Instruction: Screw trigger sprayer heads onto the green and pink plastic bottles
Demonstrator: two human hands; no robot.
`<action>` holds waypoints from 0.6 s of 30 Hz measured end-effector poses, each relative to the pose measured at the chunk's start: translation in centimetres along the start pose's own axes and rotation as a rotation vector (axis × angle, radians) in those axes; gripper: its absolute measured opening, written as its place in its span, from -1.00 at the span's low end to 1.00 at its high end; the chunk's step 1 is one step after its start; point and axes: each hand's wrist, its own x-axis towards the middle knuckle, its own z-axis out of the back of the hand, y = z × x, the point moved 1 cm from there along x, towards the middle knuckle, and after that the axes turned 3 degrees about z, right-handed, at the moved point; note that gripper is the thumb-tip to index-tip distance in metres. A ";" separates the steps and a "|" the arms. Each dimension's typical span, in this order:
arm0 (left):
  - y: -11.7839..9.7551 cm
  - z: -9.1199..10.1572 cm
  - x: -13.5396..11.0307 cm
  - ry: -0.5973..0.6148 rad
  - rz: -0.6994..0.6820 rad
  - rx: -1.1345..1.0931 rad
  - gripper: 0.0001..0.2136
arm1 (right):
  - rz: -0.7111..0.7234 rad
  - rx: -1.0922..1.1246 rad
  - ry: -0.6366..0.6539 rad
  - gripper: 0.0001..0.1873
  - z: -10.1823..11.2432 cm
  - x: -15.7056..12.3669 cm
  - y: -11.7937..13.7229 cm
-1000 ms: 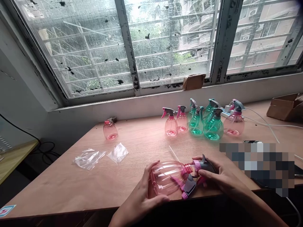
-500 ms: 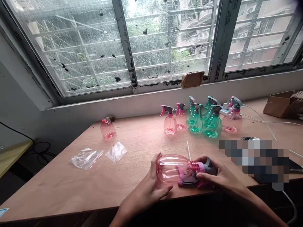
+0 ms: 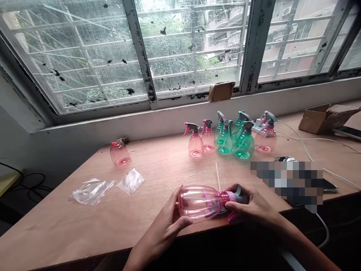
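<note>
Just above the table's front edge, a clear pink spray bottle (image 3: 197, 203) is held lying sideways. My left hand (image 3: 169, 226) cups its base at the left end, thumb along the lower side and fingers behind. My right hand (image 3: 251, 205) is closed round the grey and pink spray head (image 3: 240, 195) at the neck, its thumb on the collar. Behind and below the bottle, mostly hidden, a second pink and grey spray head lies on the table. A thin white tube (image 3: 217, 176) sticks out beyond it.
An open pink bottle (image 3: 120, 154) stands at the back left, near clear plastic bags (image 3: 93, 192). Several pink and green spray bottles (image 3: 225, 140) stand by the window wall. To the right are a cardboard box (image 3: 318, 120), white cables and a blurred-out patch over a phone.
My left thumb has come in against the bottle's side; earlier it stood apart. The bottle now covers more of the loose spray head. The whole view has shifted slightly.
</note>
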 end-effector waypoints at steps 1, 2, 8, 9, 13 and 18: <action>0.1 0.0 0.1 0.002 -0.014 0.000 -0.25 | 0.007 -0.011 0.006 -0.62 0.0 0.0 0.1; 0.3 0.1 0.2 0.003 -0.026 0.000 -0.25 | 0.009 -0.009 0.015 -0.62 0.1 0.1 0.3; 0.2 0.2 0.2 -0.003 -0.043 -0.009 -0.22 | 0.003 0.008 0.027 -0.61 0.1 0.0 0.7; 0.1 0.1 0.0 0.003 -0.025 -0.038 -0.20 | 0.002 0.010 0.028 -0.61 0.1 0.0 0.6; -0.3 -0.5 -0.5 -0.015 -0.071 -0.115 -0.12 | 0.016 0.008 0.033 -0.63 0.1 0.0 0.6; -0.1 -0.6 -0.6 -0.021 -0.097 -0.065 -0.18 | 0.001 0.017 0.038 -0.63 0.0 0.0 0.8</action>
